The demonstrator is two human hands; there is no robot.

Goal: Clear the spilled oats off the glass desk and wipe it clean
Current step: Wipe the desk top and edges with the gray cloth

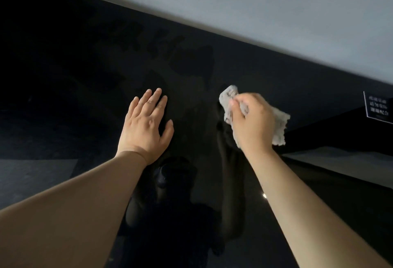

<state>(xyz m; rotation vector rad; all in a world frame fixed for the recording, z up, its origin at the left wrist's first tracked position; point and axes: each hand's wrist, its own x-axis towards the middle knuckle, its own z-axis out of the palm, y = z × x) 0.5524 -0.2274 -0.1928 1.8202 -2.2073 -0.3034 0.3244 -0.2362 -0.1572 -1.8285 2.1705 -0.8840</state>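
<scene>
— Desk status?
— The black glass desk (85,80) is filling most of the view and is running up to a grey wall (276,2) at the far side. Its surface is mirroring both forearms.
— Left hand?
— The left hand (146,123) is lying palm down on the glass near the middle, fingers straight and slightly spread, gripping nothing.
— Right hand?
— The right hand (253,123) is sitting to the right of it, well apart, fingers curling round a crumpled pale grey cloth (280,126). The cloth is sticking out beyond the fingertips at the far side and past the right edge of the hand. Whether it is pressing on the glass, I cannot tell.
— Anything else?
— A small dark sign (377,106) with white lettering is showing at the right edge, its lettering too small to read.
</scene>
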